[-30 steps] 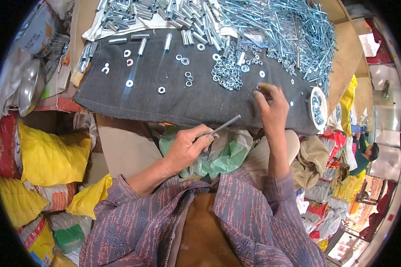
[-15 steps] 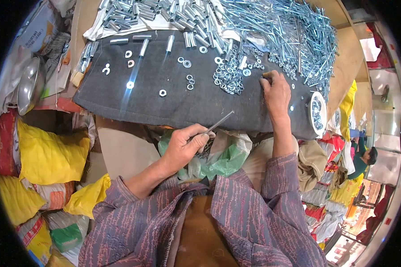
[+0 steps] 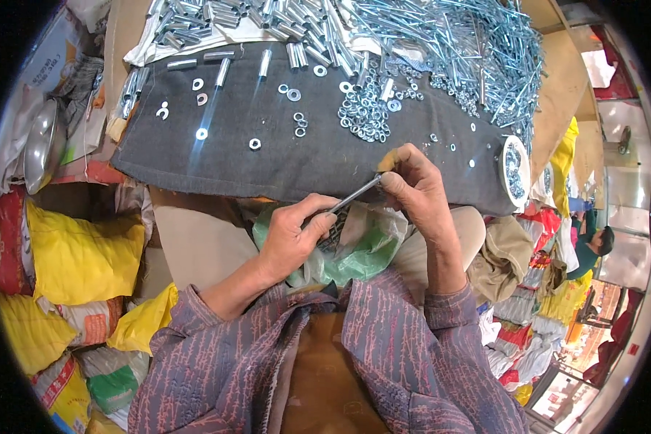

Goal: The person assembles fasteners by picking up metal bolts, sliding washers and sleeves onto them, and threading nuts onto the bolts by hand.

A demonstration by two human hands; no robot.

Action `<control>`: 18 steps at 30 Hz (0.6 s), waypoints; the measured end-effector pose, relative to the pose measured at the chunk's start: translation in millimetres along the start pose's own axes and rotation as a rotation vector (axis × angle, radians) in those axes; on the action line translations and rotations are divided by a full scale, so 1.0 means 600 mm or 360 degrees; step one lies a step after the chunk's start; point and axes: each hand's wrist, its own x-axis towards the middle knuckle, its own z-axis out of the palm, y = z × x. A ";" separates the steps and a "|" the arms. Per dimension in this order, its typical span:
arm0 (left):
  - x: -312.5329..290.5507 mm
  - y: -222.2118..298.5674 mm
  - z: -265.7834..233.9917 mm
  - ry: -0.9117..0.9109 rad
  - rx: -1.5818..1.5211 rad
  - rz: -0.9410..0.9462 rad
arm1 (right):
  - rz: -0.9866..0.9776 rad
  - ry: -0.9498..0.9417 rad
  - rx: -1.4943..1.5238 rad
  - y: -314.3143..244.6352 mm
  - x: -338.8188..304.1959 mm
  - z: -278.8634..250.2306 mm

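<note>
My left hand [image 3: 294,237] is closed round the lower end of a thin metal rod [image 3: 354,194], which slants up to the right over the table's near edge. At the rod's upper end, my right hand [image 3: 418,189] has thumb and fingers pinched together; the small thing between them, if any, is hidden. A yellowish covering shows on one right fingertip. Beyond the hands, a heap of metal washers and rings [image 3: 364,116] lies on a dark cloth [image 3: 217,163]. Small nuts [image 3: 464,101] are scattered farther right.
Short metal tubes [image 3: 289,25] pile up at the back, beside a large heap of long thin bolts [image 3: 463,50]. A white bowl [image 3: 515,177] of small metal parts sits at the right edge. Below the table edge is a green and white bag [image 3: 362,253]. Yellow sacks [image 3: 87,249] stand left.
My right hand has come back from the small nuts, down and left to the rod's upper end. The left hand still grips the rod. The view has shifted slightly.
</note>
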 end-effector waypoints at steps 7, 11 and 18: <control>0.010 0.004 -0.005 -0.0047 0.0021 0.0022 | 0.0080 0.0014 0.0272 -0.001 -0.007 -0.006; 0.013 0.015 -0.004 -0.0074 0.0126 0.0076 | 0.0302 -0.0123 0.0340 -0.007 -0.008 -0.008; 0.003 0.009 -0.016 -0.0178 -0.0659 -0.0574 | -0.0183 -0.0275 -0.0192 0.000 -0.015 0.018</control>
